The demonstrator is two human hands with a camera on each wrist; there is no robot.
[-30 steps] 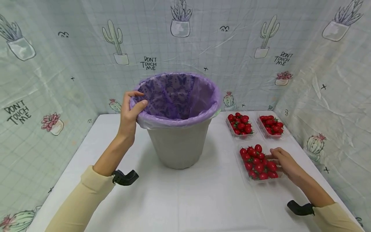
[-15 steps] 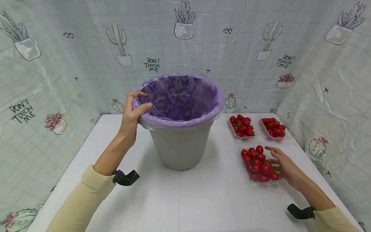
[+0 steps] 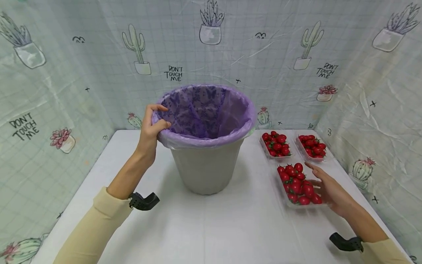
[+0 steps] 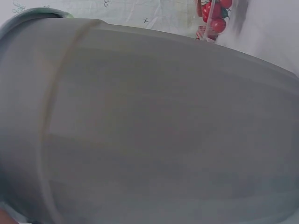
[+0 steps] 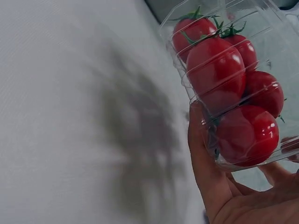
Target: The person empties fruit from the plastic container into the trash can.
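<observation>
My left hand (image 3: 148,135) grips the left rim of a light grey trash bin (image 3: 206,170), thumb and fingers over the edge. A purple patterned trash bag (image 3: 204,142) lines the bin and folds over its rim. On the right, my right hand (image 3: 334,194) holds a clear plastic punnet (image 3: 304,206) of red cherry tomatoes (image 3: 295,185) by its right side. In the right wrist view the thumb lies along the box wall, and a shadow falls on the table apart from it. The bin's grey wall fills most of the left wrist view.
Two more clear punnets of tomatoes, a left one (image 3: 277,145) and a right one (image 3: 311,147), stand at the back right of the white table (image 3: 211,227). A cactus-print cloth (image 3: 230,55) hangs behind and at both sides.
The held punnet has shifted slightly right and tilted a little, rising off the table. My right fingers have moved along its side. The left hand keeps its grip on the bin rim.
</observation>
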